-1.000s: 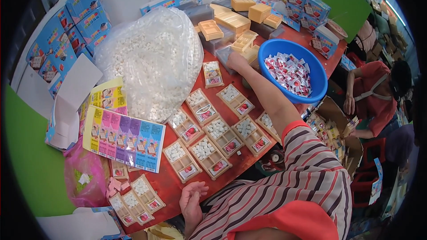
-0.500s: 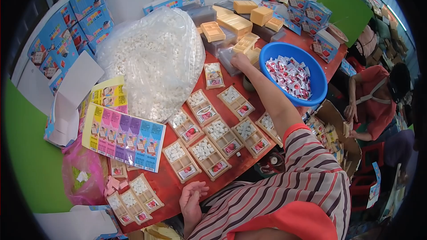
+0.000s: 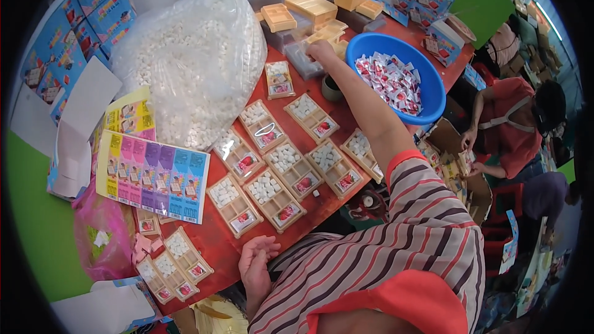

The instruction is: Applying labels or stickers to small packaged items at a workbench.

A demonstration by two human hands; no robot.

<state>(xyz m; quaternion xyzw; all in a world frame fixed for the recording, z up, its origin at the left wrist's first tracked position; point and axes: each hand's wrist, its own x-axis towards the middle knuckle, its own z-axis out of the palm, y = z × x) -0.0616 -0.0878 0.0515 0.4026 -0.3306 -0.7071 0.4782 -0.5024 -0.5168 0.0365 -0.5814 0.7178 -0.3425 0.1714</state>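
Note:
My right arm stretches across the red table. At its end my right hand [image 3: 323, 53] is closed beside the cream plastic trays [image 3: 329, 29] and a clear grey plastic stack [image 3: 302, 59]; its fingertips are hidden. Close to the table's front edge, my left hand [image 3: 256, 262] hangs loosely curled, its fingers a little apart and nothing in it. Between the hands lie several compartment trays [image 3: 283, 200], each with white cubes at one end and a small strawberry-printed packet at the other. A ring-shaped item [image 3: 265, 129] rests on one of them.
A big clear bag of white cubes [image 3: 192, 68] stands at the back left. Right of my arm is a blue basin [image 3: 437, 96] of small packets. Coloured label sheets [image 3: 151, 176], a pink bag [image 3: 99, 253] and blue printed boxes [image 3: 102, 0] line the left. Another person [image 3: 507, 124] works at right.
The whole view has shifted, so the table sits higher and further left in the picture. Against the table, both hands have barely moved.

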